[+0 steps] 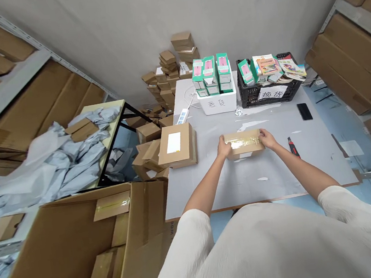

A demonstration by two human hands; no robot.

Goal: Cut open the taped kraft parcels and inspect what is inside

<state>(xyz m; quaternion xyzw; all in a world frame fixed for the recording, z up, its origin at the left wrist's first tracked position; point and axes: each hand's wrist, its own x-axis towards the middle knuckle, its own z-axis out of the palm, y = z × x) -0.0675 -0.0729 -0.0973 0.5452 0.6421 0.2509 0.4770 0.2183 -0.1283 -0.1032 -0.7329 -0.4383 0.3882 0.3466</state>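
1. Two hands were in view, both the person's own. The left hand (223,147) and the right hand (267,138) reached forward from bare forearms, elbows wide, one at each short end of the parcel.
2. There was one parcel (244,144), a small cardboard box wrapped in clear tape. It sat mid-bench, nearer the far edge of the bench (247,181) than the near edge.
3. Both grips were clenched on the parcel, fingers curled over its ends.
4. One labelled box (176,147) lay beyond the left edge, on a heap of cartons.
5. One knife (293,147), red and black, lay just beside the right hand. One phone (304,111) lay near the right edge.
6. At the far edge stood one white bin (217,99), holding at least five green-and-pink boxes, and one black basket (269,93), holding booklets and one green box.
7. One power strip (182,116) lay at the far left corner.
8. One large open carton (83,247) stood at the near left corner.
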